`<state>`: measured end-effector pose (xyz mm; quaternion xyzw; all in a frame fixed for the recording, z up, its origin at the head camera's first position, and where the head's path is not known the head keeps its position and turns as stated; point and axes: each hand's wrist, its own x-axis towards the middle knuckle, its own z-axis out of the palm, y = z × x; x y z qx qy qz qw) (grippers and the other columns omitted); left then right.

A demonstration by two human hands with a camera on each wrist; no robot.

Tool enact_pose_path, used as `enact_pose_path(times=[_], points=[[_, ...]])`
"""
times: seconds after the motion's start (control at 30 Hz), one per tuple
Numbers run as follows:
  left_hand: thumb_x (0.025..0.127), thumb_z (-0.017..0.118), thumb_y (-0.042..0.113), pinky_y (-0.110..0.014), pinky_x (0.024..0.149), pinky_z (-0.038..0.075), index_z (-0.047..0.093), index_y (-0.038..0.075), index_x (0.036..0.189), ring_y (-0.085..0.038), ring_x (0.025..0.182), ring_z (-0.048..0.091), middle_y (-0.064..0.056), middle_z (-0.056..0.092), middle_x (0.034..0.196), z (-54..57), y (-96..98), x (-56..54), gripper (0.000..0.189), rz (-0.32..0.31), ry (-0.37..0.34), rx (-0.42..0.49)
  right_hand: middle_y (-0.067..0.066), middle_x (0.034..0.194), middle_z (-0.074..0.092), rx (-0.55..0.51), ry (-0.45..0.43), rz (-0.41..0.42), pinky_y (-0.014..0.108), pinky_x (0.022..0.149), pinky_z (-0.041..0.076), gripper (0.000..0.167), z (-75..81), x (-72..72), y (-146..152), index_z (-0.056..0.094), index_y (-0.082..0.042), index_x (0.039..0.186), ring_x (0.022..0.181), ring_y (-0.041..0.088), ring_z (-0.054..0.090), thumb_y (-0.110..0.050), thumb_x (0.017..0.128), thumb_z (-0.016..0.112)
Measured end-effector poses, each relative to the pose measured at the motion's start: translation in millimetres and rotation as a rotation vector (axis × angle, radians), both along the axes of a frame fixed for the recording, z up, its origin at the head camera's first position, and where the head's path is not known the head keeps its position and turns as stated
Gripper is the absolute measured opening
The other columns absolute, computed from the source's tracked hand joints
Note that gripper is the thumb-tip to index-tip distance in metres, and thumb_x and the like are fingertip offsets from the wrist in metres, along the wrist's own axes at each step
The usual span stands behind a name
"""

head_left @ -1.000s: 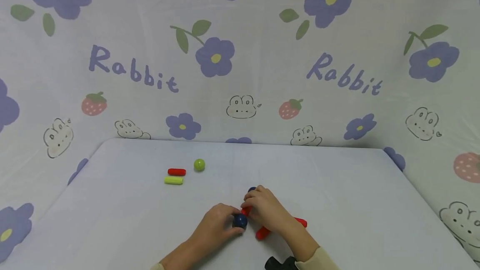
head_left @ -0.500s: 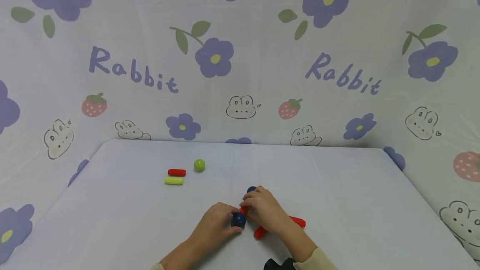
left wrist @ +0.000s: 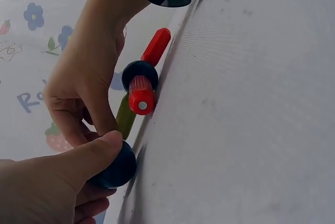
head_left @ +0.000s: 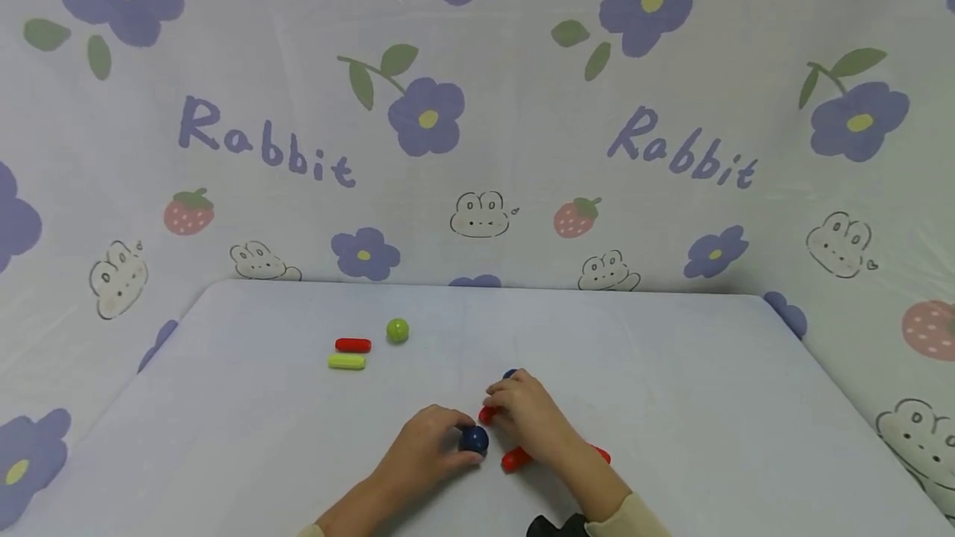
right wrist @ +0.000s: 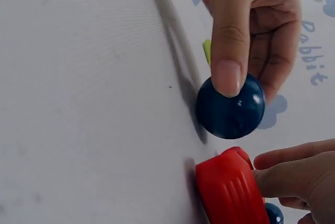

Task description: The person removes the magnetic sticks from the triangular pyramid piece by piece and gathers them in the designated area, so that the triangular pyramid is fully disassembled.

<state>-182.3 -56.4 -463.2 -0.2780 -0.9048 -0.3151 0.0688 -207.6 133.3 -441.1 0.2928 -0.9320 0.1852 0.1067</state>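
Note:
My left hand (head_left: 425,450) grips a dark blue ball (head_left: 474,440) between thumb and fingers; in the right wrist view its thumb presses on the ball (right wrist: 230,110). Close by on the right, my right hand (head_left: 531,417) pinches a red rod (head_left: 487,415) whose end points toward that ball, apart from it. Another blue ball (head_left: 511,374) peeks out behind the right fingers. Red rods (head_left: 516,460) pass beneath the right wrist. In the left wrist view, red rods (left wrist: 156,47) meet at a blue ball (left wrist: 127,77), and an olive-green rod (left wrist: 125,119) shows behind the right thumb.
Farther back on the white table (head_left: 671,379) lie a red rod (head_left: 353,345), a yellow-green rod (head_left: 346,362) and a green ball (head_left: 398,331). A black object (head_left: 554,526) shows at the bottom edge by the right sleeve. A patterned cloth hangs behind.
The red rods under the right wrist have turned slightly, the right end coming nearer. The blue ball behind the right fingers has shifted a little right. Both hands stay almost in place.

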Motion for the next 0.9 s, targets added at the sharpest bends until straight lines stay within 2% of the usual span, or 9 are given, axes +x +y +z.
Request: enact_pose_path(times=[0.1,0.23,0.33,0.5,0.63,0.73,0.9], points=[[0.074,0.078,0.029,-0.032,0.083,0.050,0.067,0.009,0.101,-0.012,0.090,0.059,0.002,0.069,0.095,-2.3,-1.3,-3.2,0.034,0.031,-0.033,0.010,0.006,0.100,0.070,-0.017,-0.010,-0.051,0.034,0.083,0.046,0.015,1.0,0.2,2,0.073,-0.006,0.090,0.090,0.020,0.055,-0.004,0.075,0.074],[0.075,0.077,0.030,-0.036,0.084,0.050,0.068,0.009,0.102,-0.014,0.091,0.059,0.000,0.070,0.096,-4.5,-2.1,-11.0,0.035,0.118,-0.071,0.031,0.008,0.105,0.069,-0.021,-0.015,-0.155,0.035,0.083,0.047,0.022,2.3,-0.9,7,0.073,-0.005,0.094,0.093,0.022,0.054,-0.005,0.073,0.076],[0.075,0.077,0.030,-0.038,0.084,0.050,0.067,0.009,0.102,-0.015,0.091,0.060,-0.001,0.071,0.097,-6.3,-3.7,-16.3,0.036,0.167,-0.075,0.059,0.010,0.108,0.067,-0.012,-0.003,-0.223,0.037,0.085,0.047,0.029,1.5,-2.9,12,0.071,-0.003,0.099,0.096,0.024,0.053,-0.007,0.071,0.078],[0.075,0.077,0.029,-0.038,0.082,0.049,0.067,0.007,0.101,-0.016,0.090,0.061,-0.003,0.071,0.095,-8.7,-5.5,-25.8,0.036,0.210,-0.068,0.090,0.016,0.113,0.063,0.000,-0.017,-0.337,0.042,0.088,0.045,0.045,0.0,-5.8,21,0.066,0.000,0.110,0.101,0.030,0.052,-0.016,0.071,0.080],[0.076,0.076,0.028,-0.039,0.082,0.049,0.067,0.006,0.102,-0.019,0.091,0.062,-0.005,0.071,0.095,-10.4,-5.9,-41.1,0.036,0.272,-0.059,0.123,0.017,0.111,0.064,0.008,-0.089,-0.399,0.042,0.084,0.046,0.051,0.0,-8.2,26,0.063,0.001,0.115,0.098,0.030,0.053,-0.020,0.071,0.080],[0.077,0.076,0.025,-0.040,0.084,0.049,0.066,0.005,0.104,-0.022,0.093,0.062,-0.008,0.070,0.098,-13.6,-4.9,-56.6,0.035,0.322,-0.040,0.169,0.016,0.109,0.066,-0.018,-0.138,-0.406,0.039,0.080,0.047,0.051,0.4,-9.0,27,0.062,0.001,0.116,0.093,0.026,0.053,-0.018,0.072,0.080],[0.078,0.075,0.022,-0.042,0.085,0.048,0.065,0.003,0.106,-0.026,0.096,0.062,-0.013,0.069,0.101,-18.5,2.1,-79.3,0.035,0.407,-0.021,0.248,0.015,0.109,0.067,-0.041,-0.158,-0.402,0.037,0.079,0.048,0.050,0.6,-8.0,26,0.062,0.000,0.117,0.092,0.024,0.052,-0.017,0.073,0.079]])
